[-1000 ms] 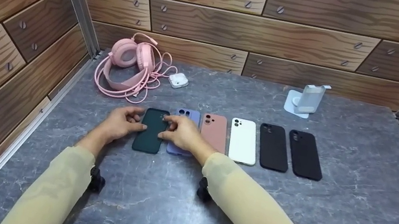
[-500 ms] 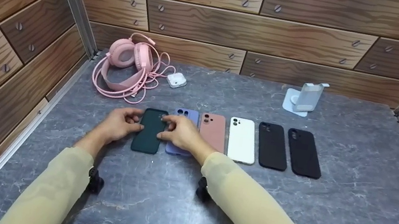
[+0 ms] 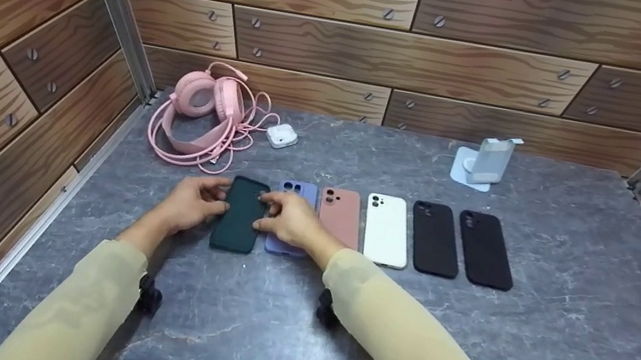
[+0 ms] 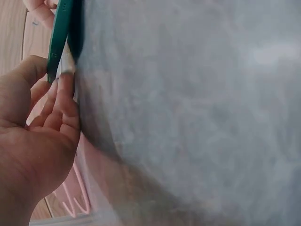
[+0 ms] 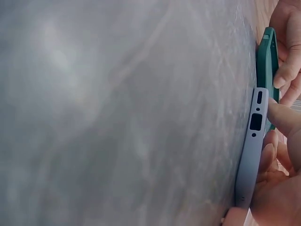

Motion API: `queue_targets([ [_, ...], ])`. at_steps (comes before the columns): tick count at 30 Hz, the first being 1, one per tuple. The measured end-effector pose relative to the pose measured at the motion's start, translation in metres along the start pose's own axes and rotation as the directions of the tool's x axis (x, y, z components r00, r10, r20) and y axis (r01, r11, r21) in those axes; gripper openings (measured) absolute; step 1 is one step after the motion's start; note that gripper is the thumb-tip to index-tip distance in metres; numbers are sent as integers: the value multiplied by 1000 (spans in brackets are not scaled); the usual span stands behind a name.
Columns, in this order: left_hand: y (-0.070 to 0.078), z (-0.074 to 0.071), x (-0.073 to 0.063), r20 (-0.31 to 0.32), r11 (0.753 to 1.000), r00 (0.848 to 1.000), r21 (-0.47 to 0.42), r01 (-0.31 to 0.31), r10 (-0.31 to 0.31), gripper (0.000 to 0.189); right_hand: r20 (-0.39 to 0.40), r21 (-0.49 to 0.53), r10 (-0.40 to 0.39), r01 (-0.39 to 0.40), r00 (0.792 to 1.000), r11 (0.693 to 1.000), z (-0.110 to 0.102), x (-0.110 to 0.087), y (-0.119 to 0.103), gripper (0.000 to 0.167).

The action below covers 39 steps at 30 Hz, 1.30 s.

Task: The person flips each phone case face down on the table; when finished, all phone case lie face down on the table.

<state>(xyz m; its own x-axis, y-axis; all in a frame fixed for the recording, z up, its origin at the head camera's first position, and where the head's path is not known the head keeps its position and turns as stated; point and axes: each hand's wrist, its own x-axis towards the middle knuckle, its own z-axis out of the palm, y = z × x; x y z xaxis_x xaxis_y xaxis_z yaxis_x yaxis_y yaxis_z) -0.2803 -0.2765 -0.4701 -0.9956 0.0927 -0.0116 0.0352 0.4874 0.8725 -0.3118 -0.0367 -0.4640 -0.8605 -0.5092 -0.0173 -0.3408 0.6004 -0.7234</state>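
Observation:
A dark green phone case (image 3: 240, 222) stands leftmost in a row of cases, its back facing up. My left hand (image 3: 190, 204) pinches its left long edge; in the left wrist view, thumb and fingers lie on either side of the green rim (image 4: 57, 40), which is a little off the table. At the opposite edge, thumb and forefinger of my right hand (image 3: 294, 220) hold the case. That hand partly covers a purple phone case (image 3: 307, 192) lying just right of the green one. The right wrist view shows the purple case's port end (image 5: 256, 113) in front of my fingers.
Continuing the row rightward are a pink case (image 3: 341, 221), a white case (image 3: 387, 231) and two black cases (image 3: 436, 238). Pink headphones (image 3: 204, 108) with a coiled cable and a small white box (image 3: 281, 135) sit behind. A pale blue stand (image 3: 491, 161) is back right.
The view has tipped up slightly. Both hands keep their hold on the green case, whose far end now looks slightly raised. The other cases have not moved.

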Motion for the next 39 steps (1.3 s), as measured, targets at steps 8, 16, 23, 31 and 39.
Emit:
queue_targets([
  [8, 16, 0, -2, 6, 998, 1000, -61, 23, -23, 54, 26, 7, 8, -8, 1000, 1000, -2, 1, -1, 54],
  [16, 32, 2, -3, 15, 997, 1000, -82, 8, -7, 54, 14, -18, -1, 1, 1000, 1000, -1, 1, -3, 55],
  [23, 37, 5, -3, 34, 994, 999, -112, 9, -5, 56, 16, -23, -21, 21, 1000, 1000, 1, 0, -5, 58],
  [31, 39, 8, -1, 39, 990, 999, -141, -15, 21, 57, 46, 114, -26, 21, 999, 993, -9, 2, -6, 62],
  [39, 38, 7, 1, 40, 988, 999, -155, -2, 8, 58, 186, 589, 91, -185, 978, 786, -23, 1, -8, 62],
])
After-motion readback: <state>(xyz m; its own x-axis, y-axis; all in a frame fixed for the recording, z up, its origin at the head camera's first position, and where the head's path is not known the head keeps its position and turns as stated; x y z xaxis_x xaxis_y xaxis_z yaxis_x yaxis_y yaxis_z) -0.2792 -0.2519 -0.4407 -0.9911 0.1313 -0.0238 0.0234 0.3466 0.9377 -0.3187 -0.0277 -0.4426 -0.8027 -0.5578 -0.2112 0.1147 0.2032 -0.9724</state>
